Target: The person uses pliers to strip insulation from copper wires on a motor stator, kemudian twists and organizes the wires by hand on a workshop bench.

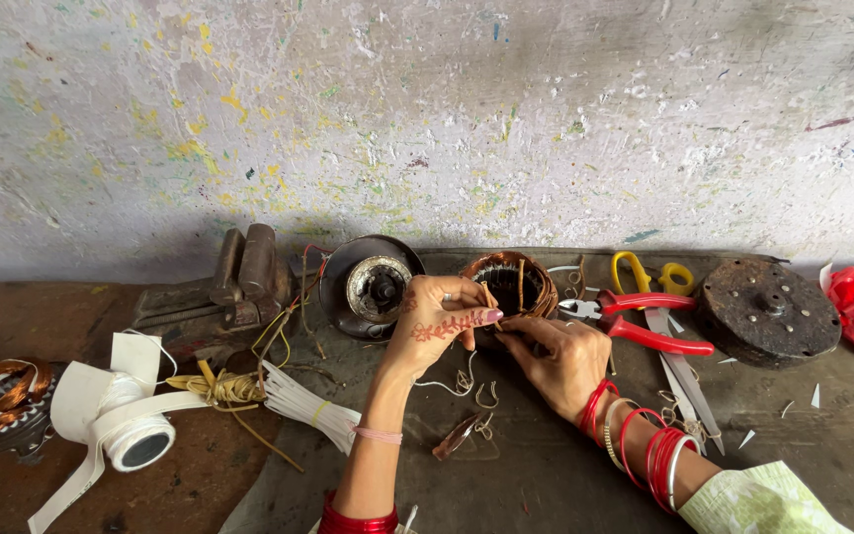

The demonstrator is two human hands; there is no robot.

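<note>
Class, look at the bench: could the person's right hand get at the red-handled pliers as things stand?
Probably yes: the red-handled pliers lie uncovered just beside the right hand, nothing between them, though that hand is busy at the copper-wound stator.

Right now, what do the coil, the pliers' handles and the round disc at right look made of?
Coil: copper wire by its shiny orange-brown strands, probably enamelled. Pliers: handles in glossy red, likely plastic or rubber sleeves; jaws grey metal. Disc: dull brown-grey pitted surface, seemingly rusty cast metal. Left hand and right hand are at the coil.
</note>
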